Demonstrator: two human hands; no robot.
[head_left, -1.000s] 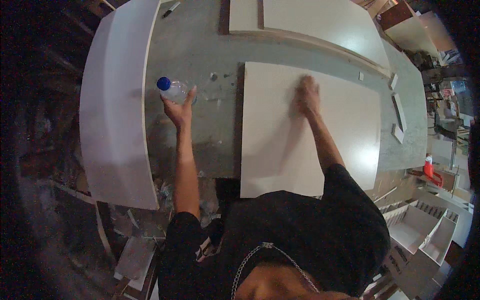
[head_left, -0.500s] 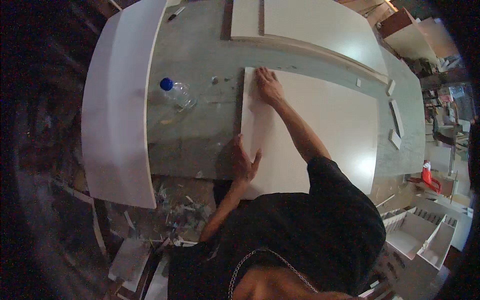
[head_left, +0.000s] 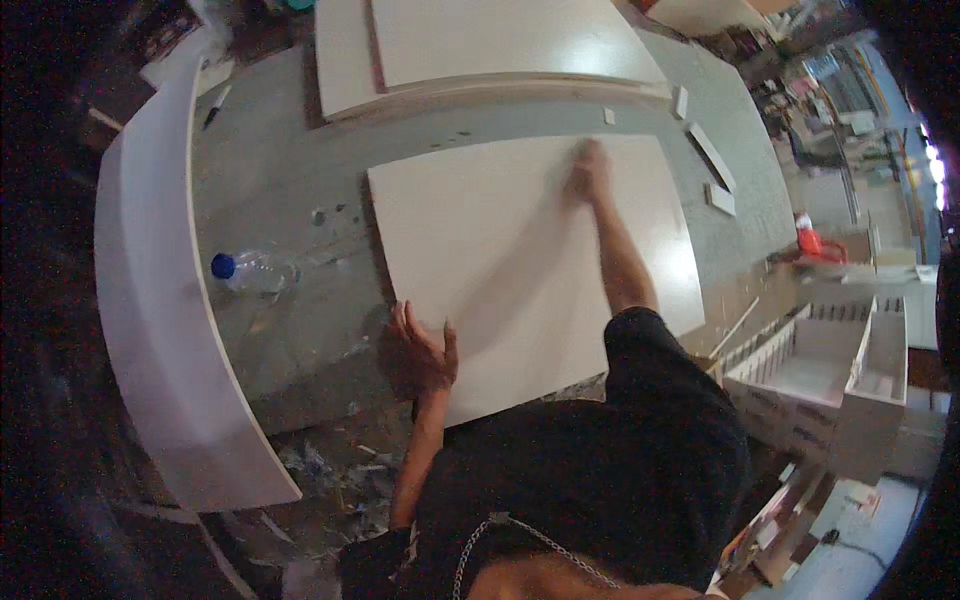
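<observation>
A flat white board (head_left: pixel 500 235) lies on the grey-green worktable in front of me. My left hand (head_left: pixel 425 348) rests at the board's left edge near its front corner, thumb apart from the fingers, holding nothing. Over by the board's far right part is my right hand (head_left: pixel 591 172), on or just above the surface. Motion smears its fingers, so their pose and any small thing in them cannot be made out.
Left of the board lies a clear plastic bottle (head_left: pixel 258 272) with a blue cap. Beyond it is a long white panel (head_left: pixel 165 290), with a marker (head_left: pixel 216 107) nearby. White boards (head_left: pixel 510 45) are stacked at the back. White offcuts (head_left: pixel 711 157) lie to the right, above a compartmented white box (head_left: pixel 800 355).
My right hand has swept from the board's far left corner to its far right side. My left hand stays at the left edge. The whole view has shifted and turned.
</observation>
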